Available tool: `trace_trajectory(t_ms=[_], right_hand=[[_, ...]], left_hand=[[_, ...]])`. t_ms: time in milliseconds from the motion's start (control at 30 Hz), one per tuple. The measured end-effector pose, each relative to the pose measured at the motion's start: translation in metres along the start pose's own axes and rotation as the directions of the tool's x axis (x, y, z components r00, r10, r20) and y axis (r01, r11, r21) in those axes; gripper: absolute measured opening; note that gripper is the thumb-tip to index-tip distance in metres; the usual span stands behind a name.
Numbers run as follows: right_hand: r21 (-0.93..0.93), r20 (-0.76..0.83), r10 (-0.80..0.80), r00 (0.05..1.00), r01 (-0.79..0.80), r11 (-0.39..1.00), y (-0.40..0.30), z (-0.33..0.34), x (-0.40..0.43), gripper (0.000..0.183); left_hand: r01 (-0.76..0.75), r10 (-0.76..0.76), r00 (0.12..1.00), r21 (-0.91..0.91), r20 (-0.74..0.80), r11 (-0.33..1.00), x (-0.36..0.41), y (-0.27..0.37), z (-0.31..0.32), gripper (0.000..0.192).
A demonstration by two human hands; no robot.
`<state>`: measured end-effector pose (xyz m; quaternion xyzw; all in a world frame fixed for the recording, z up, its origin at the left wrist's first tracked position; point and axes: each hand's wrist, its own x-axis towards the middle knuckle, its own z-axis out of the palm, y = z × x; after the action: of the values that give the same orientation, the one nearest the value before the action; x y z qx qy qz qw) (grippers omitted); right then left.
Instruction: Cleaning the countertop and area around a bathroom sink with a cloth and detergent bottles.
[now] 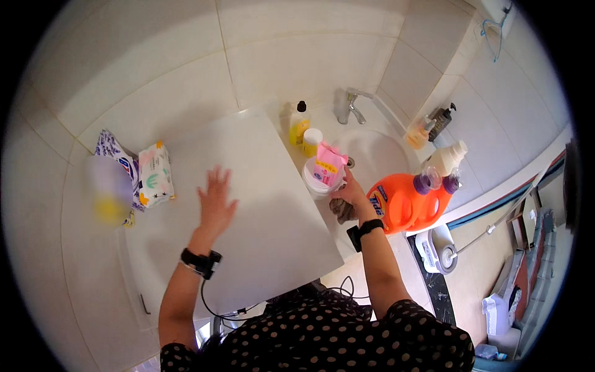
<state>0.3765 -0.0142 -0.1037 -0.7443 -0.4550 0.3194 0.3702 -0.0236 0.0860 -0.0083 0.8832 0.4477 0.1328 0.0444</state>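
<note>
My left hand (216,200) hovers over or rests on a flat white panel (260,223), its fingers spread and nothing in them. My right hand (352,189) curves around the near right side of a white plastic tub (316,189), fingertips close to a pink packet (329,165) that stands in the tub's mouth. Below that hand lies a crumpled brown cloth (343,211). Just behind the tub are a yellow jar with a white lid (312,139) and a yellow bottle with a black cap (300,124).
Orange Tide jugs (395,204) stand right of my right hand, beside the washbasin (376,149) and its tap (355,109). Pump bottles (440,122) line the right wall. At left are a wipes pack (155,174), a purple-patterned bag (111,146) and a blurred purple-and-yellow object (110,188).
</note>
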Motion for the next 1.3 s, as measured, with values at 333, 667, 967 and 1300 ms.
trace_trajectory(t_ms=[333,667,967,1300], right_hand=[[0.415,0.134,-0.185,0.974,0.115,0.903,0.014,0.021,0.001,0.132],[0.189,-0.157,-0.166,0.974,0.195,0.963,0.014,0.033,0.006,0.097],[0.159,-0.221,-0.185,0.958,0.222,0.962,-0.003,0.011,-0.007,0.085],[-0.109,-0.112,-0.497,0.861,0.486,0.867,-0.179,-0.034,0.006,0.081]], left_hand=[[-0.145,0.235,0.923,-0.291,0.304,0.946,0.075,0.116,0.058,0.081],[-0.138,0.201,0.895,-0.182,0.397,0.974,0.137,0.140,0.100,0.101],[-0.031,0.167,0.940,-0.415,0.297,0.909,0.135,0.145,0.087,0.095],[0.044,-0.004,0.998,-0.707,0.058,0.706,0.130,0.104,-0.024,0.092]])
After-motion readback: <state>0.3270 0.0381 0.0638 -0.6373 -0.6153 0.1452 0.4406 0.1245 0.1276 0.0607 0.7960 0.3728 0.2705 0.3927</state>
